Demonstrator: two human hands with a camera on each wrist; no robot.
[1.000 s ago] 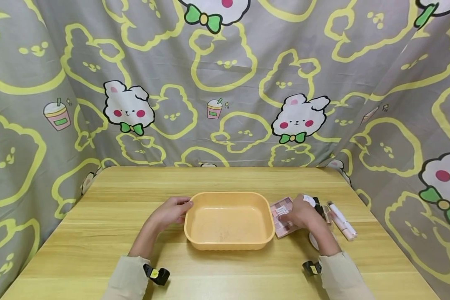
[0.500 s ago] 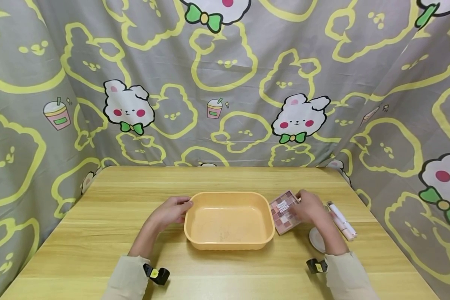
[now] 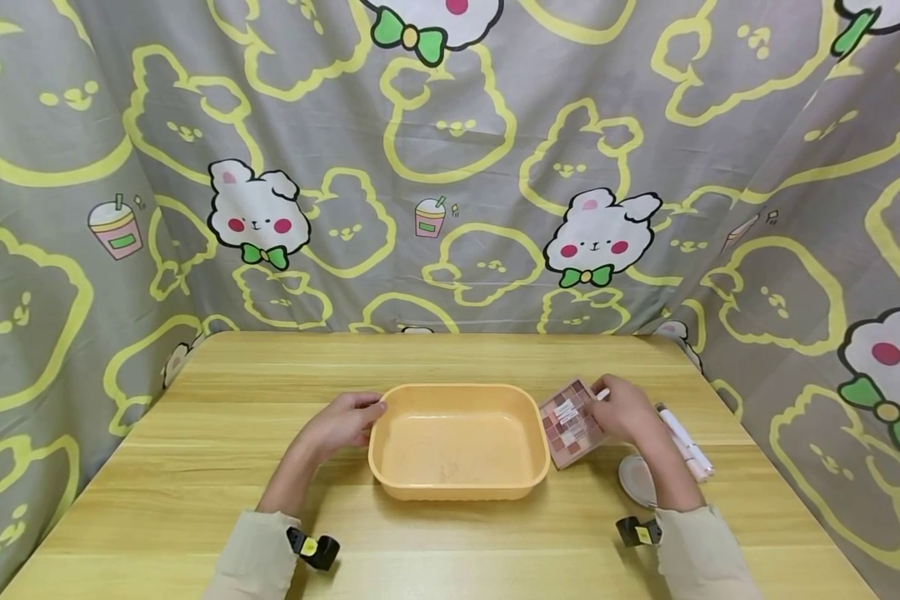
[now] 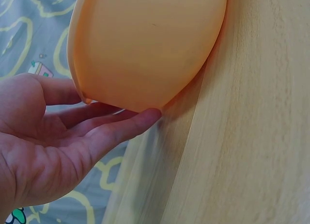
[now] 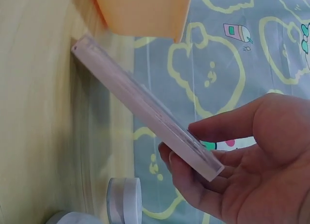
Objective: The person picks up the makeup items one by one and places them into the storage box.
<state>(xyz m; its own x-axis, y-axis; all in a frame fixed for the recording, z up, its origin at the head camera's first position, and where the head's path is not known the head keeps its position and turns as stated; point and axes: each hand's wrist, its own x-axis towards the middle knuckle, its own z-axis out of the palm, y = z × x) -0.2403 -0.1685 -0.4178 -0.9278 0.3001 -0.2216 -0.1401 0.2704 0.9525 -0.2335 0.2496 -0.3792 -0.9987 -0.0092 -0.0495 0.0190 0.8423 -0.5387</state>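
In the head view my right hand (image 3: 624, 410) pinches an eyeshadow palette (image 3: 572, 421) by its right side, thumb on the face with the coloured squares and fingers behind. The right wrist view shows the palette (image 5: 140, 105) edge-on and tilted, its lower edge down at the table and its upper edge between thumb and fingers. My left hand (image 3: 342, 423) holds the left end of a light orange plastic basin (image 3: 450, 482); in the left wrist view the thumb is at the rim and the fingers lie along the outer wall (image 4: 150, 50). The basin holds nothing.
Right of the palette, a round compact (image 3: 637, 480) and white-and-pink tubes (image 3: 686, 442) lie on the wooden table (image 3: 435, 550). A small white piece (image 3: 603, 393) shows beside my right fingers. A patterned curtain (image 3: 450, 167) hangs behind the table and at both sides.
My right hand has taken hold of the palette, shifted slightly right and raised the palette's right side. The round compact has come into fuller view. The left hand and basin stay put.
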